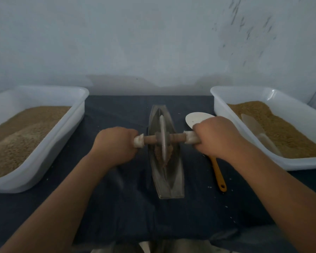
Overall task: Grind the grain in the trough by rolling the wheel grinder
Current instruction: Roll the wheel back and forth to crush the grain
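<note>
A narrow boat-shaped metal trough [177,179] lies lengthwise on the dark cloth in front of me. The wheel grinder [162,137] stands upright in it near the middle, its wooden axle crossing the trough. Brown grain [169,152] is heaped around the wheel's near side. My left hand [117,145] grips the axle's left end, which is wrapped in pale cloth. My right hand [215,137] grips the wrapped right end.
A white tub [66,128] of brown grain stands at the left. Another white tub [221,105] of grain at the right holds a clear scoop [259,132]. A white spoon with an orange handle [218,172] lies right of the trough, partly under my right hand.
</note>
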`<action>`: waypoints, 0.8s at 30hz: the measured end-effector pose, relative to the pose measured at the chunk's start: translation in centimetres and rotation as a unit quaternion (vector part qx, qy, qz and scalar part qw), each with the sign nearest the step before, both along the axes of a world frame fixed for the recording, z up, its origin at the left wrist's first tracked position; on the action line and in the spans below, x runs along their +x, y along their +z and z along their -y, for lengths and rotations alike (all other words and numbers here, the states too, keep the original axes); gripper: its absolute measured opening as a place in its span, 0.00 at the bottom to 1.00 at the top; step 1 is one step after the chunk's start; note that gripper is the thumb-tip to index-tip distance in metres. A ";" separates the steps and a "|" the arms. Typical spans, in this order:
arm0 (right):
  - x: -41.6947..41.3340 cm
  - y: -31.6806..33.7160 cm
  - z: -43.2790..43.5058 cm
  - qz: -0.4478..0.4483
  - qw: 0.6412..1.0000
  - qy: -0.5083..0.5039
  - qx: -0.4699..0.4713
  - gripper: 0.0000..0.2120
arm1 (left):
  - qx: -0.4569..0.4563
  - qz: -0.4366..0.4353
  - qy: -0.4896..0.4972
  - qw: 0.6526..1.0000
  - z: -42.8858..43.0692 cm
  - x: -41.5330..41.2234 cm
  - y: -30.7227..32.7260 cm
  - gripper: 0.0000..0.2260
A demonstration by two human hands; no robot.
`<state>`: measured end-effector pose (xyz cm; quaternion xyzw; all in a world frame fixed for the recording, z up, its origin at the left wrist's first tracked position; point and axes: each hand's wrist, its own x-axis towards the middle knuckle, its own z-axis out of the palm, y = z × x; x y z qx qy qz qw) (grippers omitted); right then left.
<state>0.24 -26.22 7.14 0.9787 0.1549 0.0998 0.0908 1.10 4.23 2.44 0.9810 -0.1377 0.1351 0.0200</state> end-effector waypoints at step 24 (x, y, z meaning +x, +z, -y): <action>0.6 -1.9 2.2 -0.201 0.976 -0.008 0.089 0.08 | 0.097 -0.051 -0.048 0.993 0.1 0.1 1.6 0.13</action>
